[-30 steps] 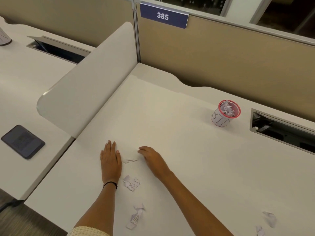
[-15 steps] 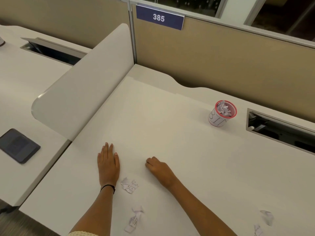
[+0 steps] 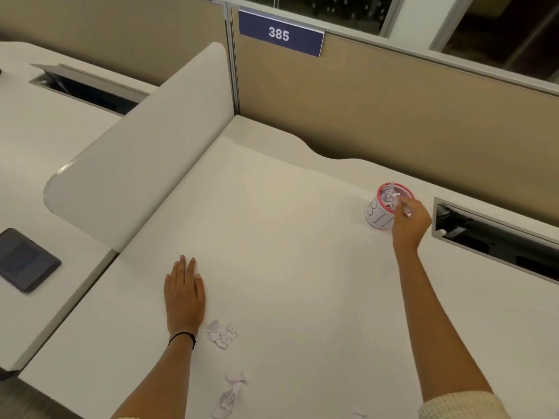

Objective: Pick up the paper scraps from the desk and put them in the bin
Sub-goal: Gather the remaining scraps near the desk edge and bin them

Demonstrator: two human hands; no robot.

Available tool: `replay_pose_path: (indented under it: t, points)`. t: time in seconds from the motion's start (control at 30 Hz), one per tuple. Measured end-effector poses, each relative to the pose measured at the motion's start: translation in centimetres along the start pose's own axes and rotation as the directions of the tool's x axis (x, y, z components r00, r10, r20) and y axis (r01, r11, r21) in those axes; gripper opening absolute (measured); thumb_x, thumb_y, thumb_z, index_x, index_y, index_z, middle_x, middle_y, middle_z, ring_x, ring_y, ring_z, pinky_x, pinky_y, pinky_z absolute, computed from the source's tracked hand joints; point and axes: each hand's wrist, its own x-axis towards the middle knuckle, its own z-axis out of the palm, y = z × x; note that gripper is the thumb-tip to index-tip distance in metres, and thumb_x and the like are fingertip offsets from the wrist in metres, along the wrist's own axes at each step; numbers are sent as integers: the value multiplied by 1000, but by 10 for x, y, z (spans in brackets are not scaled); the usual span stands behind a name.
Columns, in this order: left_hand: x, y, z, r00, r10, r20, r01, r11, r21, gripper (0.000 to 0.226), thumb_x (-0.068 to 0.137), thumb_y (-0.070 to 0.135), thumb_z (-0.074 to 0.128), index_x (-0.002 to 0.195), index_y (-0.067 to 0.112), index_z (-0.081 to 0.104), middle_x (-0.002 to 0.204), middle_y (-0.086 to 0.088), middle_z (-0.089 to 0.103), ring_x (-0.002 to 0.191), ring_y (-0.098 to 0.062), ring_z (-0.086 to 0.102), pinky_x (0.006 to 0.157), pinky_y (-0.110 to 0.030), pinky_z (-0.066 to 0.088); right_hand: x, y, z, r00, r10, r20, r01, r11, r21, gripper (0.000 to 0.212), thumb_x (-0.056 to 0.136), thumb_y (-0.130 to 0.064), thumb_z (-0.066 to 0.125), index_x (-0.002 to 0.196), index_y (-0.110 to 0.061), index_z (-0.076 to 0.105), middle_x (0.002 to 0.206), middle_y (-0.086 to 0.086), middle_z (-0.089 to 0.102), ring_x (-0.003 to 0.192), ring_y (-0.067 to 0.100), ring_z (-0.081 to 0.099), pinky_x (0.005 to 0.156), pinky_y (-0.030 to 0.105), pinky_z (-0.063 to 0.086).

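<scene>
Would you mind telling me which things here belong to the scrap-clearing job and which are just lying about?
Part of the job: bin, already holding scraps; right hand at its rim, pinching a scrap; printed scraps beside the left hand; crumpled scraps nearer the person.

Just lying about: dark tablet on the neighbouring desk; 385 sign; cable tray.

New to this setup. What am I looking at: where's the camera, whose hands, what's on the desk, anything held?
No robot: a person works with bare hands. Every picture comes from one wide-angle camera worn on the head, looking forward and down. The left hand lies flat on the white desk. The right hand reaches over the small red-rimmed bin, which holds paper, and pinches a small scrap. Paper scraps lie beside the left wrist, more nearer the front edge. A dark tablet sits on the neighbouring desk.
</scene>
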Motion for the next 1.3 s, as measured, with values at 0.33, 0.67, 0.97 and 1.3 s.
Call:
replay_pose_path:
  t: [0.33, 0.67, 0.97, 1.3]
  points:
    - [0, -1, 0, 1000, 6, -8, -6, 1000, 7, 44, 98, 15, 36, 142, 7, 38, 151, -12, 32, 140, -27, 28, 116, -45, 17, 28, 20, 24, 828, 144, 542, 336, 647, -685, 51, 101, -32, 28, 146, -12, 17, 153, 10, 22, 144, 30, 13, 114, 61, -2]
    - [-1, 1, -1, 1000, -1, -11, 1, 1000, 1, 45, 97, 11, 43, 142, 8, 39, 151, -11, 32, 140, -26, 28, 117, -43, 16, 2, 12, 16, 933, -253, 255, 349, 801, -486, 39, 94, -14, 44, 132, -5, 43, 146, 20, 35, 136, 36, 31, 117, 46, 14]
    - [-1, 1, -4, 1000, 7, 6, -7, 1000, 7, 46, 98, 14, 41, 143, 9, 36, 153, -10, 29, 141, -24, 24, 118, -40, 13, -179, -6, 60, 511, -194, 837, 377, 926, -15, 42, 91, 1, 47, 133, 0, 42, 146, 20, 32, 139, 29, 29, 115, 28, 18]
    - [-1, 1, -3, 1000, 14, 13, -14, 999, 36, 46, 99, 16, 41, 144, 8, 34, 153, -11, 27, 142, -24, 24, 118, -39, 12, -299, -20, 73, -165, -323, 932, 674, 653, 345, 51, 91, 5, 43, 139, -15, 39, 155, 13, 21, 143, 30, 18, 118, 42, 17]
